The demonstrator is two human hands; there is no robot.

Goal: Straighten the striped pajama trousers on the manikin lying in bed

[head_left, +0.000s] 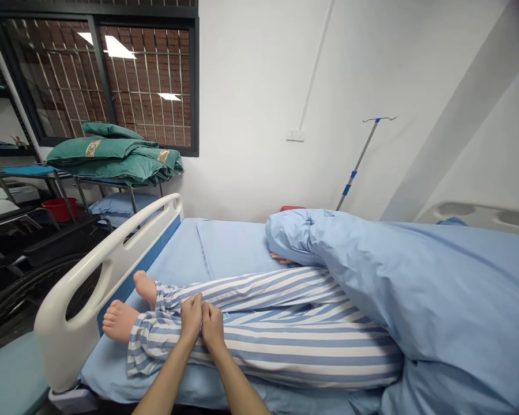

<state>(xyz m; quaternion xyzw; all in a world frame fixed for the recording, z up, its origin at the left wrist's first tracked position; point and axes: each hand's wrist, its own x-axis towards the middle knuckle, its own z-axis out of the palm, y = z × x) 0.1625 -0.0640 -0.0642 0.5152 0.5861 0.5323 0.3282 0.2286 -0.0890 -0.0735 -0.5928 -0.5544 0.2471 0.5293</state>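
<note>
My left hand (pixel 191 316) is closed in a fist above the lower legs of a lying figure. Its smooth feet (pixel 120 320) look like a mannequin's. Beside it, nearly touching, my right hand (pixel 212 325) is also a fist, thumb side towards the left one. Neither fist shows anything in it, though the palms are hidden. Blue-and-white striped trousers (pixel 294 346) cover both legs, which lie stretched out on a light blue sheet (pixel 237 245). A blue quilt (pixel 384 271) covers the upper body, and some fingers (pixel 281 258) show at its edge.
A white footboard (pixel 108 268) rises at the bed's left end. Beyond it stand a wheelchair (pixel 56 259), a red bucket (pixel 60 208) and folded green quilts (pixel 116 153) under a barred window (pixel 142 80). An IV pole (pixel 358 164) stands behind the bed.
</note>
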